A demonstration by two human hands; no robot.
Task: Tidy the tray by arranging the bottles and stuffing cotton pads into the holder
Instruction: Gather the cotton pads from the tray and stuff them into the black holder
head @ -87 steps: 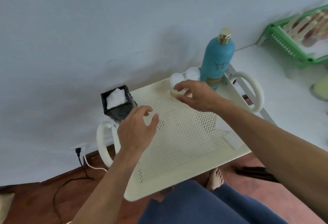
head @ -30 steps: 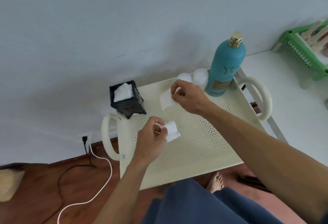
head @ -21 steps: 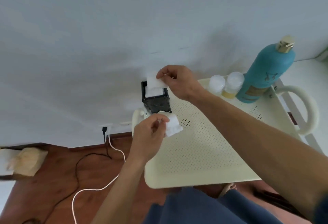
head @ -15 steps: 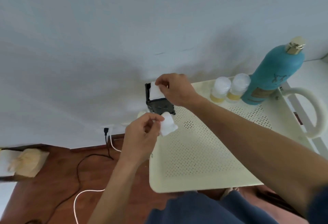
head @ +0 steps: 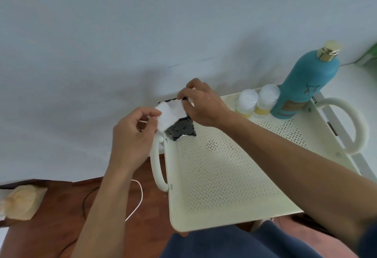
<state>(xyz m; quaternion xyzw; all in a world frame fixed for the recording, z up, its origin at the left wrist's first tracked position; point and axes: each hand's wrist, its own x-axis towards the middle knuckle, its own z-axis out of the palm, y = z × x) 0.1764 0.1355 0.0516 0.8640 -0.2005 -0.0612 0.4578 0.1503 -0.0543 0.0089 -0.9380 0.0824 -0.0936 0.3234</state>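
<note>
- I saw the cream perforated tray (head: 224, 176) filling the lower right of my view, a loop handle at each end.
- The tall teal bottle (head: 306, 86) stood upright at the tray's 1 o'clock corner; two small white-capped bottles (head: 257, 102) stood touching it.
- My right hand (head: 202, 104) pinched cotton pads (head: 177, 108) over the black holder (head: 181, 129) at the tray's 11 o'clock corner.
- My left hand (head: 132, 135) gripped another cotton pad (head: 164, 119) just beside the holder.

left hand (head: 132, 135): pinching a cotton pad (head: 165, 118)
right hand (head: 201, 104): fingertips on the holder (head: 181, 129) top, beside the pad
bottles (head: 257, 102): right of the right hand
</note>
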